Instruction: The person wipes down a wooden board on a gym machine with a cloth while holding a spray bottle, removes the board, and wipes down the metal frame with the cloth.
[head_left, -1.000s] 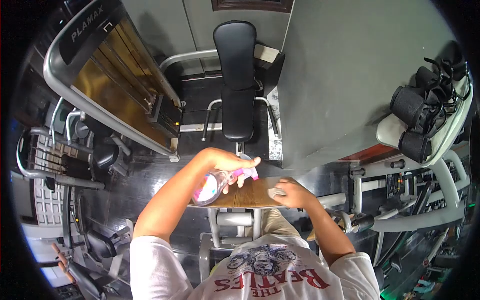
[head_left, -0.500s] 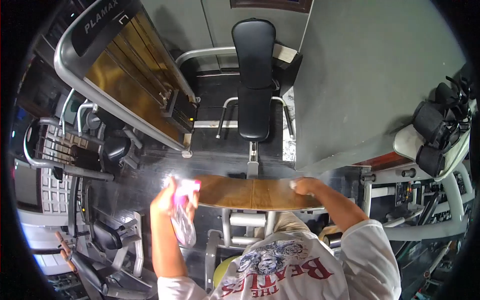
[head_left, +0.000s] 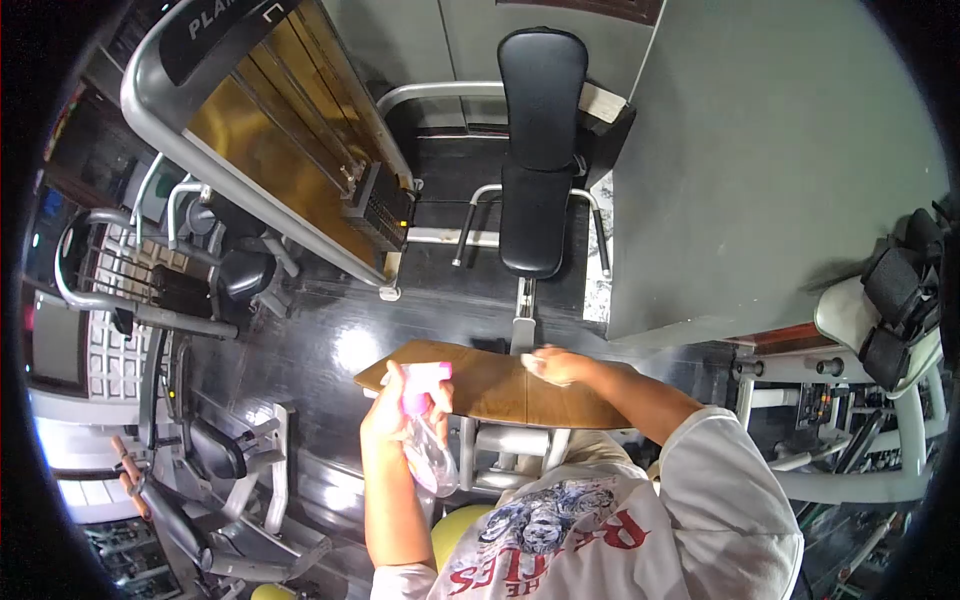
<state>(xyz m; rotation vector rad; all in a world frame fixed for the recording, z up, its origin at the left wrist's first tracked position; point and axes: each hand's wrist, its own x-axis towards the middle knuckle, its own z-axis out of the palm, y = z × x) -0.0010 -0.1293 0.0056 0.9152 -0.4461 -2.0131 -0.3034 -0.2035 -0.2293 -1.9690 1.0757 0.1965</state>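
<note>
My left hand (head_left: 395,412) is wrapped round a clear spray bottle (head_left: 432,462) with a pink spray head (head_left: 428,374). The bottle hangs tilted below the fist, at the left end of a long brown panel (head_left: 490,392). My right hand (head_left: 562,367) is closed over the middle of this panel, at its far edge. A small white wad (head_left: 534,364) shows at the fingers; whether it is cloth or paper I cannot tell. The panel lies crosswise in front of my body, with a seam down its middle.
A black padded seat (head_left: 535,220) stands ahead beside a weight-stack machine (head_left: 290,140). A grey wall (head_left: 770,180) rises on the right, near a rack with black straps (head_left: 895,290). More gym machines (head_left: 235,440) stand on the left. Grey metal tubes lie under the panel.
My right hand has moved left along the panel from its right part to the middle. The left hand with the spray bottle now overlaps the panel's left end. The view has shifted slightly.
</note>
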